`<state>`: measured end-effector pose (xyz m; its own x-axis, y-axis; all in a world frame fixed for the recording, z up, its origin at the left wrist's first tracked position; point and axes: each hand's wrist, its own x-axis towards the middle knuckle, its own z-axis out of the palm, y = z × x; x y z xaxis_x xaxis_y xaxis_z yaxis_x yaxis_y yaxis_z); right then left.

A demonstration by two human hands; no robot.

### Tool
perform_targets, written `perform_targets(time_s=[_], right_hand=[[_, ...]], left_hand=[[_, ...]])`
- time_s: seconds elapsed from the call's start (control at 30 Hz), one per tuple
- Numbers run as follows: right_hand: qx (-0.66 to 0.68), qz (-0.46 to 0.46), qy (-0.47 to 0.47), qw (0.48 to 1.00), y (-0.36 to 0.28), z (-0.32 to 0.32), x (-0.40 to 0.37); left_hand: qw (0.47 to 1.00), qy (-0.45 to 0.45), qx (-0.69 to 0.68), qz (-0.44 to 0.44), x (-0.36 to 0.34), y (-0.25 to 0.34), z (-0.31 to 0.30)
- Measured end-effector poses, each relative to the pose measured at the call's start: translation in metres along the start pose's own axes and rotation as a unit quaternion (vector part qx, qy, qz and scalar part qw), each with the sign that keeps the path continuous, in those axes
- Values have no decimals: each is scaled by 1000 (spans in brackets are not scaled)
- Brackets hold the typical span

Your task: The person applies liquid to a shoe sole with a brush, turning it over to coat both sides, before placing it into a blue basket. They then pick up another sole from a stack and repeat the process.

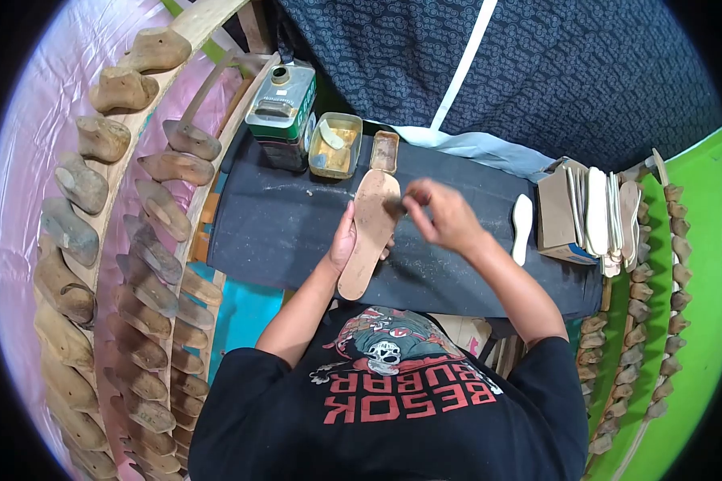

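A brown sole-shaped piece (367, 232) with darker patches on its upper half lies across my left hand (345, 240), whose thumb rests at its left edge and whose fingertips show at its right edge. My right hand (431, 210) is raised just right of the piece's upper end, fingers curled and pinched together; what they hold, if anything, is too small to make out. Behind the piece are a small rectangular tin (385, 152) and a tub (336, 145) with yellowish residue and a pale curved scrap inside.
A metal can (281, 116) stands at the back left of the dark table (457, 272). To the right lie a white insole (521, 230) and a cardboard box (560, 212) with upright insoles (597, 212). Racks of wooden shoe lasts (80, 184) line both sides.
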<state>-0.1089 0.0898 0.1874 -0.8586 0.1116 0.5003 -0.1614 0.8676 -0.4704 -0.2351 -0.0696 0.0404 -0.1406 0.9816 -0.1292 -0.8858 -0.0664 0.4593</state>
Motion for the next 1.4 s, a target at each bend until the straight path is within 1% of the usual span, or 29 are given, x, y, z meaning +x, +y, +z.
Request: perform_targets(time_s=[0.1,0.13,0.17,0.2,0.23,0.27,0.3,0.33,0.4,0.43,0.47,0.5,0.53,0.57,0.63,0.7,0.77,0.8,0.83,0.87,0.93,0.97,1.07,1.1,1.17,1.23,1.33,1.37,1.4], right_hand=[[-27,-3,31,999,8,-5,9],[-40,-10,38,998,8,-5,12],[-57,-64,39,996,2,-2,10],[-54,-77,25,995,-9,2,6],[-23,-64,-11,998,-20,8,-3],[10,-50,-48,998,-30,14,-13],[14,-79,-58,995,-38,19,-19],[18,-109,-66,992,-43,22,-21],[45,-108,-51,992,-37,20,-15],[23,-72,-29,997,-27,17,-11],[0,-36,-6,999,-17,15,-6],[-6,-48,27,998,-6,14,2],[1,-28,43,999,-1,10,8],[6,0,43,999,3,10,11],[12,27,45,999,4,12,11],[-30,-80,27,996,-9,20,4],[16,-86,-5,996,-22,29,-12],[38,-94,-22,995,-27,32,-13],[65,-43,-50,996,-18,32,-13],[39,-20,-4,999,-9,36,-11],[20,-47,45,998,6,33,5],[28,3,39,999,9,31,8],[10,-40,35,999,6,34,12],[-12,-66,12,998,-3,31,10],[13,-75,-7,997,-18,36,-3],[54,-103,-48,992,-29,37,-15],[49,-65,-16,997,-24,36,-17],[51,-51,21,997,-17,35,-12],[13,-37,34,999,-7,31,-7]], left_hand=[[998,-64,6,2,1,1,-1],[998,-64,7,5,1,1,-1],[999,-34,-15,15,-1,-1,-1],[999,-3,-38,25,-2,-1,5],[999,0,-40,29,-3,2,18],[995,81,-50,43,-4,4,32],[983,163,-58,56,-6,4,38],[983,167,-59,56,-9,2,35],[993,111,-38,23,-17,-3,21],[999,27,-12,32,-19,-3,12],[999,29,-10,30,-20,-7,6],[998,2,-55,16,-20,-7,8],[995,-26,-100,2,-21,-6,14],[994,11,-105,3,-22,-6,20],[996,13,-86,6,-23,-5,17],[997,19,-72,18,-24,-7,11],[993,104,-58,24,-28,-11,6],[992,106,-62,30,-30,-13,5],[993,88,-76,20,-35,-18,3],[994,66,-85,2,-40,-22,3],[995,54,-81,2,-43,-27,0],[996,39,-76,4,-42,-29,-1],[997,7,-82,12,-38,-30,-1],[997,25,-77,13,-37,-28,-1],[996,41,-73,16,-34,-23,3],[987,141,-61,41,-33,-17,14],[994,104,-21,34,-33,-19,6],[998,19,-53,20,-31,-20,-11],[998,18,-52,17,-30,-20,-13]])
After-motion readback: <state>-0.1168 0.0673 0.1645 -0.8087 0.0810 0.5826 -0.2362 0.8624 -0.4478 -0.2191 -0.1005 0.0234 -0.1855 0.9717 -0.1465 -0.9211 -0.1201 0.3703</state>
